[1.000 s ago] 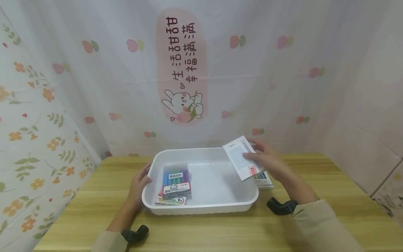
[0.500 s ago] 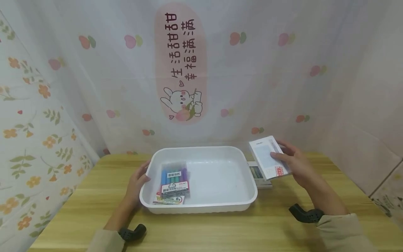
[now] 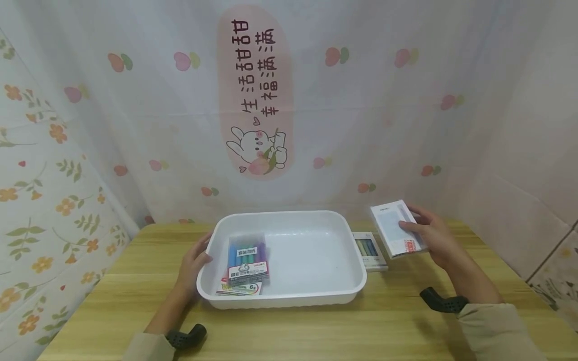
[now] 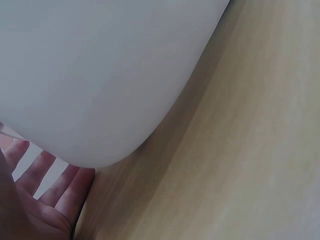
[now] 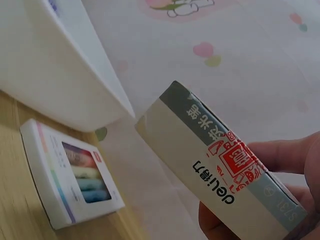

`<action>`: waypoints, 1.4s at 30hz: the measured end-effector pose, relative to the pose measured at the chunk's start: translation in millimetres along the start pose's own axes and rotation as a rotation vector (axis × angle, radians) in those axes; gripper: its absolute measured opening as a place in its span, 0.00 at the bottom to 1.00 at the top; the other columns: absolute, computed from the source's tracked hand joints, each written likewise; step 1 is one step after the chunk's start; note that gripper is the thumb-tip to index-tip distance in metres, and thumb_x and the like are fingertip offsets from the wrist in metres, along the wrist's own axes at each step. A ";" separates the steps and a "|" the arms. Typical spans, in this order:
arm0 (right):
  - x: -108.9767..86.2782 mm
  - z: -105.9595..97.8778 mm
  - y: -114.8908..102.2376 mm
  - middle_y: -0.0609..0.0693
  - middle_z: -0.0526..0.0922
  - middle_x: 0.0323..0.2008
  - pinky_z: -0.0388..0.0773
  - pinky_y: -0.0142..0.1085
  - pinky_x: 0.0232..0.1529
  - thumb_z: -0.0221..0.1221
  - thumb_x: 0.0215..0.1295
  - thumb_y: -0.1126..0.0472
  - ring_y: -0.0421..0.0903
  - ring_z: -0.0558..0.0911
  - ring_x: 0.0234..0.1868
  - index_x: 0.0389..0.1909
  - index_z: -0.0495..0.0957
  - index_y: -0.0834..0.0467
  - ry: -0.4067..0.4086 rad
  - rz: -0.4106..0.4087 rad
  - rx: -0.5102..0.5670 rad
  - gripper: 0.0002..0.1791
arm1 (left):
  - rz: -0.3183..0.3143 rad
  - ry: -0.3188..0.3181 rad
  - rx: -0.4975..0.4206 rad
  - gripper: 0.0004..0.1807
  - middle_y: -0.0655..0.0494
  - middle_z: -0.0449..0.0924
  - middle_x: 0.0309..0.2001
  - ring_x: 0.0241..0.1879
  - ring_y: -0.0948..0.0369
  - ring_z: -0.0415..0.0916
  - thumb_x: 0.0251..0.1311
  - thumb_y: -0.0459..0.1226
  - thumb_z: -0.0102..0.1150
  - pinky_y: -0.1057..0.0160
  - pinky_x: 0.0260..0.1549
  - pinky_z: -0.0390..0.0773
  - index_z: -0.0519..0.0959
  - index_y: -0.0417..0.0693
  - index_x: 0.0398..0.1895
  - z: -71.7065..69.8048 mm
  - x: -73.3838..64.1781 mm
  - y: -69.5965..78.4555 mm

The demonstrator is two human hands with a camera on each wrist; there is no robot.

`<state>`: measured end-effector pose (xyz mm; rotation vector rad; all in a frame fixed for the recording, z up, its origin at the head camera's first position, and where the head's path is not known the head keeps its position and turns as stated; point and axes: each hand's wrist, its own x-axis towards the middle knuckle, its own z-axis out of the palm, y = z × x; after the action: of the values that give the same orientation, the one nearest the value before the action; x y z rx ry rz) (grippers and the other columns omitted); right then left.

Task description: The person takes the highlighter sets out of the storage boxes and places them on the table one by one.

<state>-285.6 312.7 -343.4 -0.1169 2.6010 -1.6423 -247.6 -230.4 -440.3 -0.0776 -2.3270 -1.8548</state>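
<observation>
A: What is at the far left of the work?
B: A sleeve [image 3: 149,347], cut off by the near edge, then the left hand [image 3: 191,265]. Its fingers lie fairly straight against the outer wall of the white tray [image 3: 280,300]. The tray hides part of them in the left wrist view, and I can't tell how hard the thumb presses at the rim.

A: And inside the tray?
B: At its left end, a clear marker pack [image 3: 247,255] with blue, green and purple showing. It covers most of a lower packet [image 3: 246,289] — only a strip with a "6" peeks out on the near side. The small print on both is too fine to read.

A: Further right?
B: Just beside the tray's right wall, on the table [image 3: 289,331], sits a windowed box [image 3: 371,253] with coloured sticks behind its window. I can't tell whether it touches the tray.

A: Then the other hand?
B: The right hand [image 3: 435,238] grasps the held box [image 3: 395,228] between thumb and fingers, tilted and raised right of the windowed box. A red seal marks its near end. The box hides some fingers — and the right wrist view crops the hand.
</observation>
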 end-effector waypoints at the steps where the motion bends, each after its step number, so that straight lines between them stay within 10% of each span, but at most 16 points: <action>1: 0.7 -0.5 1.8 0.75 0.56 0.72 0.85 0.31 0.39 0.50 0.77 0.51 0.33 0.81 0.38 0.82 0.40 0.57 0.005 0.003 -0.008 0.42 | 0.000 0.001 0.001 0.34 0.38 0.59 0.77 0.72 0.37 0.65 0.67 0.32 0.44 0.66 0.53 0.83 0.59 0.51 0.78 0.1 -0.2 0.1; 32: 23.9 10.2 57.8 0.75 0.65 0.69 0.78 0.27 0.37 0.55 0.73 0.53 0.37 0.79 0.40 0.78 0.52 0.65 0.123 0.171 -0.131 0.40 | 0.009 0.007 0.005 0.34 0.39 0.60 0.77 0.71 0.37 0.67 0.65 0.32 0.45 0.64 0.53 0.84 0.60 0.53 0.77 0.1 1.1 -3.0; 42: 23.5 16.3 67.8 0.75 0.62 0.71 0.74 0.27 0.38 0.53 0.74 0.52 0.54 0.77 0.53 0.78 0.52 0.66 0.120 0.181 -0.167 0.40 | 0.009 0.007 0.012 0.34 0.39 0.60 0.77 0.72 0.38 0.66 0.66 0.33 0.45 0.69 0.53 0.81 0.60 0.52 0.77 -0.4 1.4 -2.9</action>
<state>-309.6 324.8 -411.9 0.2090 2.7401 -1.4132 -249.4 -231.5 -442.7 -0.0794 -2.3292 -1.8339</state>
